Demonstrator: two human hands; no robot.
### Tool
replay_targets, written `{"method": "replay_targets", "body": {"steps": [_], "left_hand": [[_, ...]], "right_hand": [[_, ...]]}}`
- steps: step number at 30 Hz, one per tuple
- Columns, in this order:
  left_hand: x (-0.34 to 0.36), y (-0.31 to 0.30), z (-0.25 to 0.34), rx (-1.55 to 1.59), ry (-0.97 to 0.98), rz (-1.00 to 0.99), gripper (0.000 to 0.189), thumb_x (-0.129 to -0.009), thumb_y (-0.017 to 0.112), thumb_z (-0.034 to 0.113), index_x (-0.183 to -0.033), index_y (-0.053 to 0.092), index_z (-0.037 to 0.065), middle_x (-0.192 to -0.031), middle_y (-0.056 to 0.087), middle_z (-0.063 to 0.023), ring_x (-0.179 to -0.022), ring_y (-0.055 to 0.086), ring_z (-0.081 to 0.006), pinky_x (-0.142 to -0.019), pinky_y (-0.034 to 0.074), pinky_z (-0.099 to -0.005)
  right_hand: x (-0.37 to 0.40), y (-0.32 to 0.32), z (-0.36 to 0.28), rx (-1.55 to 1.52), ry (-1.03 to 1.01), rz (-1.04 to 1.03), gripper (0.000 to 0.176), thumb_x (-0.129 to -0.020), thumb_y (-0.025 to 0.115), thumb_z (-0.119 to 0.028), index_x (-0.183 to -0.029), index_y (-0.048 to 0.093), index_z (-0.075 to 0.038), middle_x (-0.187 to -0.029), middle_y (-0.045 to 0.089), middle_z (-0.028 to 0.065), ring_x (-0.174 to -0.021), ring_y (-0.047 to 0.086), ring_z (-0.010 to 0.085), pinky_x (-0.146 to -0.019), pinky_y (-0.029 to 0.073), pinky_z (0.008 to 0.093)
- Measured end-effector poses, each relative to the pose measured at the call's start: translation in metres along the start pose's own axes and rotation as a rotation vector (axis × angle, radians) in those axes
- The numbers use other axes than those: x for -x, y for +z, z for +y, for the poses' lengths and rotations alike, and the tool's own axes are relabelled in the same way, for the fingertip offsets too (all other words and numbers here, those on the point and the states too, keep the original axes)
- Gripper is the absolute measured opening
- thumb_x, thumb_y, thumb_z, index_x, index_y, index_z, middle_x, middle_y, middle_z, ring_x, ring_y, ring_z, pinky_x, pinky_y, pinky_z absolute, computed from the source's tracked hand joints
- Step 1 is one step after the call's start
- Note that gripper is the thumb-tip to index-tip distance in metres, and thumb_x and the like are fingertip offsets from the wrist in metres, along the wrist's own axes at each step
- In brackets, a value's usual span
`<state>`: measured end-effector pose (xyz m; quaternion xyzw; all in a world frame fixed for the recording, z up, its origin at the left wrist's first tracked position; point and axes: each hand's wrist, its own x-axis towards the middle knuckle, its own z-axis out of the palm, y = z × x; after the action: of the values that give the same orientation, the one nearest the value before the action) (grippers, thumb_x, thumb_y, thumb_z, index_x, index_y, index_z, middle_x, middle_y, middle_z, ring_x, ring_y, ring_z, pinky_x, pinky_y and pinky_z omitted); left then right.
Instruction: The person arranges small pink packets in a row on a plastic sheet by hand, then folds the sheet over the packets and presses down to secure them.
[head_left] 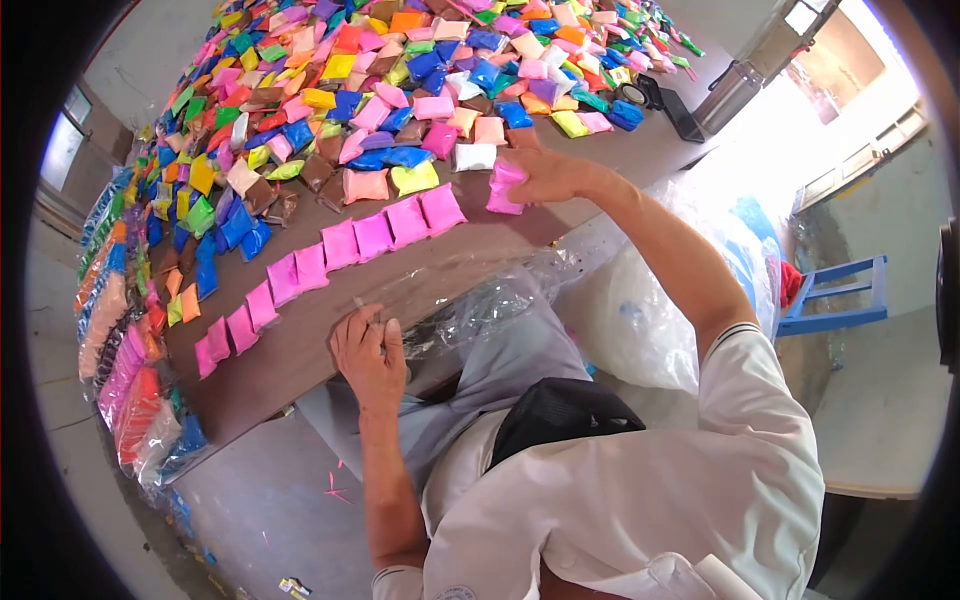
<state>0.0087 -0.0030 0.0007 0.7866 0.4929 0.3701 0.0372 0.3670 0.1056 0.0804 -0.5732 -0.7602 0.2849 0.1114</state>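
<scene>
My right hand [545, 172] is stretched out over the brown table [310, 350] and grips a pink packet [503, 187], just past the end of a row of pink packets [350, 240] laid side by side. My left hand [365, 350] rests near the table's edge, its fingers pinched on the edge of a clear plastic bag [480, 300] that lies crumpled across the edge. Behind the row, a big heap of small packets in many colours [400, 80] covers most of the table.
Stacks of bagged packets [125, 340] line the table's left edge. A large clear sack of white material [640, 310] stands by my right arm, with a blue chair [835, 300] beyond it. A tape roll [633, 94] and a dark flat object [682, 115] lie at the table's far end.
</scene>
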Motion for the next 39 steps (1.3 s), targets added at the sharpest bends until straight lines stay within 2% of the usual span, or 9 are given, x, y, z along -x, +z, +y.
{"method": "replay_targets", "body": {"steps": [1, 7, 16, 22, 27, 30, 35, 38, 39], "left_hand": [[0.0, 0.001, 0.0, 0.0, -0.003, 0.004, 0.025, -0.09, 0.064, 0.02, -0.074, 0.061, 0.001, -0.111, 0.066, -0.0063, -0.106, 0.056, -0.0315, -0.096, 0.041, -0.0454], [0.001, 0.0, -0.001, -0.01, 0.003, 0.002, 0.025, -0.09, 0.064, 0.02, -0.074, 0.061, 0.001, -0.111, 0.066, -0.0067, -0.107, 0.056, -0.0311, -0.096, 0.041, -0.0449], [0.001, 0.001, -0.001, -0.004, 0.009, 0.007, 0.025, -0.091, 0.063, 0.02, -0.075, 0.061, 0.001, -0.111, 0.066, -0.0069, -0.106, 0.056, -0.0314, -0.095, 0.041, -0.045], [0.001, 0.001, -0.003, -0.013, 0.008, 0.016, 0.025, -0.092, 0.062, 0.02, -0.076, 0.061, 0.0, -0.111, 0.066, -0.0073, -0.105, 0.057, -0.0317, -0.096, 0.041, -0.0452], [0.001, -0.001, -0.002, 0.025, -0.021, 0.018, 0.023, -0.093, 0.061, 0.021, -0.083, 0.064, 0.001, -0.11, 0.068, -0.0062, -0.105, 0.058, -0.0309, -0.096, 0.041, -0.044], [-0.001, -0.001, -0.003, 0.086, -0.063, 0.015, 0.021, -0.094, 0.061, 0.021, -0.089, 0.067, 0.001, -0.107, 0.069, -0.0061, -0.104, 0.059, -0.031, -0.097, 0.041, -0.0429], [-0.001, -0.007, -0.008, 0.219, -0.104, -0.012, 0.025, -0.099, 0.056, 0.023, -0.097, 0.069, 0.002, -0.1, 0.069, -0.0059, -0.097, 0.062, -0.0244, -0.092, 0.044, -0.0368], [0.0, -0.017, 0.002, 0.738, -0.488, -0.016, 0.029, -0.103, 0.053, 0.026, -0.101, 0.069, 0.002, -0.093, 0.067, -0.0022, -0.086, 0.058, -0.0126, -0.078, 0.045, -0.0277], [-0.001, -0.022, 0.003, 0.741, -0.48, -0.032, 0.03, -0.104, 0.052, 0.027, -0.102, 0.069, 0.002, -0.092, 0.065, -0.0014, -0.083, 0.056, -0.0103, -0.074, 0.043, -0.0258]], "right_hand": [[0.003, -0.004, -0.007, -0.083, 0.159, -0.051, 0.047, -0.079, 0.065, -0.037, -0.109, 0.061, -0.002, -0.094, 0.069, 0.0178, -0.091, 0.067, 0.0338, -0.082, 0.051, 0.0448], [-0.009, 0.018, 0.009, 0.149, -0.167, 0.182, 0.048, -0.08, 0.063, -0.038, -0.107, 0.059, 0.002, -0.095, 0.069, 0.0235, -0.09, 0.067, 0.0386, -0.082, 0.052, 0.0464], [0.008, 0.03, -0.01, 0.165, -0.026, 0.25, 0.048, -0.078, 0.069, -0.036, -0.109, 0.059, 0.0, -0.099, 0.067, 0.0241, -0.096, 0.064, 0.0424, -0.087, 0.05, 0.0495], [0.068, 0.007, -0.065, -0.296, -0.011, 0.649, 0.045, -0.08, 0.074, -0.026, -0.113, 0.058, 0.0, -0.093, 0.067, 0.0127, -0.087, 0.065, 0.0243, -0.08, 0.052, 0.0358], [0.12, 0.058, -0.092, -0.643, -0.155, 0.442, 0.046, -0.082, 0.077, -0.024, -0.118, 0.057, -0.003, -0.092, 0.068, 0.0026, -0.084, 0.063, 0.0092, -0.072, 0.052, 0.0288], [0.116, 0.095, -0.103, -0.591, -0.144, 0.296, 0.046, -0.081, 0.079, -0.022, -0.116, 0.058, -0.003, -0.09, 0.069, 0.0068, -0.08, 0.066, 0.014, -0.071, 0.052, 0.0306], [0.099, 0.109, -0.128, -0.311, -0.169, 0.386, 0.043, -0.081, 0.077, -0.023, -0.113, 0.057, -0.002, -0.084, 0.067, 0.0166, -0.073, 0.068, 0.0328, -0.065, 0.052, 0.0393], [0.093, 0.104, -0.134, -0.181, -0.184, 0.386, 0.042, -0.082, 0.075, -0.025, -0.112, 0.057, -0.002, -0.078, 0.066, 0.0162, -0.069, 0.066, 0.037, -0.062, 0.052, 0.0436], [0.093, 0.102, -0.137, -0.15, -0.18, 0.39, 0.042, -0.083, 0.075, -0.026, -0.112, 0.056, -0.001, -0.076, 0.066, 0.0164, -0.068, 0.066, 0.0382, -0.061, 0.051, 0.0446]]}}
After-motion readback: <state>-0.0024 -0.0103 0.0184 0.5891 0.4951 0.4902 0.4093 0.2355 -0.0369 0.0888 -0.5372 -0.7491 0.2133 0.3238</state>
